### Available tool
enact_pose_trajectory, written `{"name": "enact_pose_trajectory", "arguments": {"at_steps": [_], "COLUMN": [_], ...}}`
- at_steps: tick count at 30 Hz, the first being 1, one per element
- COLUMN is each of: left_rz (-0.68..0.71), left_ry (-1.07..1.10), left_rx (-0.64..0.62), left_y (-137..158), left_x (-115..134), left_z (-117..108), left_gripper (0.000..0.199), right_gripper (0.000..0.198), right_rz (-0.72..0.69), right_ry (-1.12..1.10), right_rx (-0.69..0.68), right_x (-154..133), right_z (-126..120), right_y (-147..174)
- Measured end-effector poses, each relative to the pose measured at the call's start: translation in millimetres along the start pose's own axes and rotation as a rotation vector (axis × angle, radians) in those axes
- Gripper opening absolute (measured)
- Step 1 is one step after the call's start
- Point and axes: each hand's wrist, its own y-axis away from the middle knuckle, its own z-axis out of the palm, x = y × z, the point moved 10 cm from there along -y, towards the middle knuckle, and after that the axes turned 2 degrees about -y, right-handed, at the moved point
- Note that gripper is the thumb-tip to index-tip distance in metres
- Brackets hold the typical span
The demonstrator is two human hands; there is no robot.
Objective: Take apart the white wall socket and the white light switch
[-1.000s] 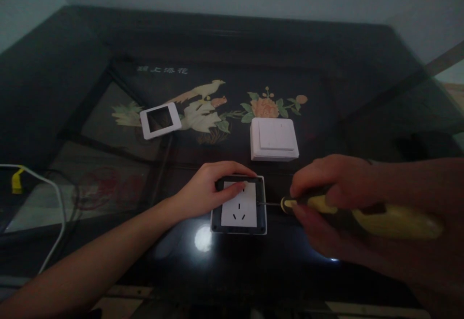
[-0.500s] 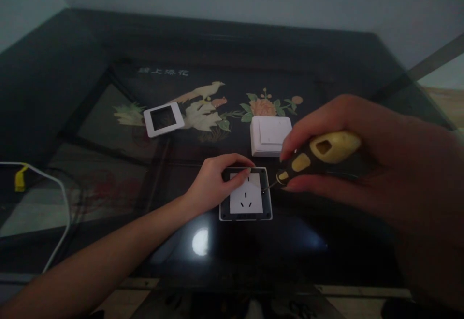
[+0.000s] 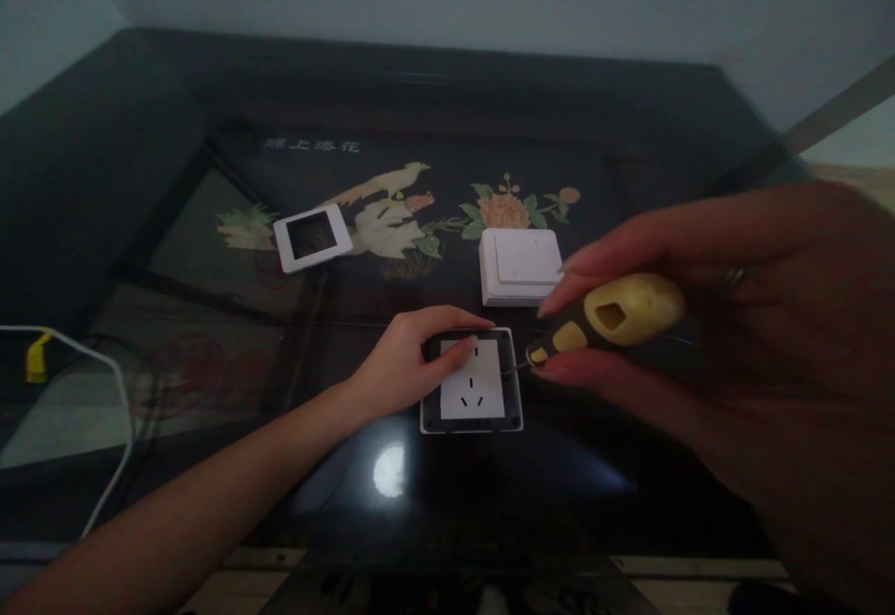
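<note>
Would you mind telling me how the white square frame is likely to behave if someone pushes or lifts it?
The white square frame is probably stiff, as its edges look straight. It should be light for its size, since its middle looks open. Lying flat on a glossy tabletop, it would likely slide rather than tip.

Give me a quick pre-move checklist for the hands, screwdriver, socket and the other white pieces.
1. Left hand on socket: ok, thumb over its face.
2. Right hand gripping screwdriver: ok, fingers around the handle.
3. Tip seated at the socket's right border: cannot tell, too small.
4. White frame away from both hands: ok.
5. Switch box free of right fingertips: cannot tell, they overlap in view.
</note>
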Motion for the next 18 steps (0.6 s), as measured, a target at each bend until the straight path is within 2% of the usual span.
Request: {"name": "enact_pose_trajectory", "arguments": {"at_steps": [3,7,10,13,15,18], "left_rz": [0.014,0.032,0.063,0.098,0.101,0.096], "left_ry": [0.001,-0.022,-0.028,-0.010,-0.004,-0.007], "left_rx": [-0.018,-0.016,-0.012,-0.004,0.001,0.007], "left_y": [0.6,1.6,2.1,2.2,1.9,1.4], "left_x": [0.9,2.4,4.8,7.0,6.3,5.0], "left_z": [1.7,1.7,1.2,0.9,0.8,0.9], "left_gripper": [0.026,0.025,0.025,0.024,0.024,0.024], "right_gripper": [0.019,0.018,0.025,0.013,0.018,0.024], "right_rz": [-0.038,-0.007,-0.004,0.040,0.049,-0.005], "right_ry": [0.046,0.096,0.154,0.152,0.107,0.080], "right_rx": [0.031,0.059,0.123,0.180,0.172,0.081], "right_x": [-6.6,-9.8,-14.8,-15.1,-15.3,-19.2], "right_z": [-6.9,-10.4,-11.1,-13.4,-14.2,-11.7], "right_y": [3.6,9.2,10.8,9.9,8.1,5.9]}}
